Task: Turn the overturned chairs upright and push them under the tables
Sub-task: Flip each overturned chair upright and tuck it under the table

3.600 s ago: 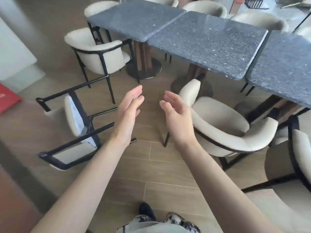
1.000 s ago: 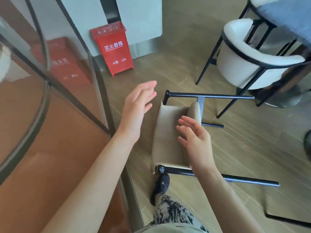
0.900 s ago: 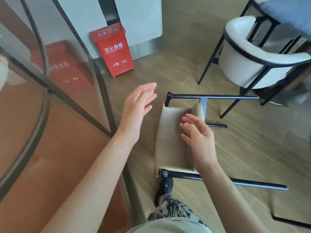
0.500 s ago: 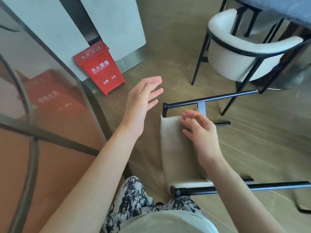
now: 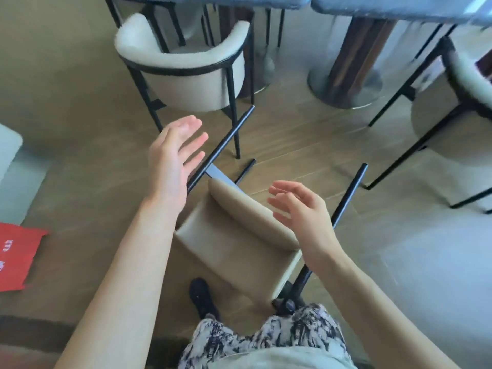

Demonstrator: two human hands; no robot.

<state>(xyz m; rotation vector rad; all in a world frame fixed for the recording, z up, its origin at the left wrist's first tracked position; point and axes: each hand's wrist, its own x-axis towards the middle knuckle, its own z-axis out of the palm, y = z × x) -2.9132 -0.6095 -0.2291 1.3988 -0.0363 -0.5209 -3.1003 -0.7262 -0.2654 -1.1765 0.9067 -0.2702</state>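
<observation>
An overturned chair point(image 5: 234, 243) with beige upholstery and a black metal frame lies on the wooden floor right in front of my feet, its legs pointing away toward the tables. My left hand point(image 5: 173, 158) hovers open above the chair's left black leg, fingers spread, touching nothing. My right hand point(image 5: 300, 209) hangs open just above the chair's right edge, fingers loosely bent, holding nothing. Grey stone tables point(image 5: 386, 6) run along the top of the view.
An upright cream chair point(image 5: 186, 65) stands under the table just beyond the fallen one. Another upright chair point(image 5: 458, 113) stands at the right. A table pedestal point(image 5: 354, 75) is between them. A red box point(image 5: 16, 257) lies at the left edge.
My view has swung right, from the glass wall and red box toward the tables. My right hand has lifted off the chair's upholstery; both hands now hover over it.
</observation>
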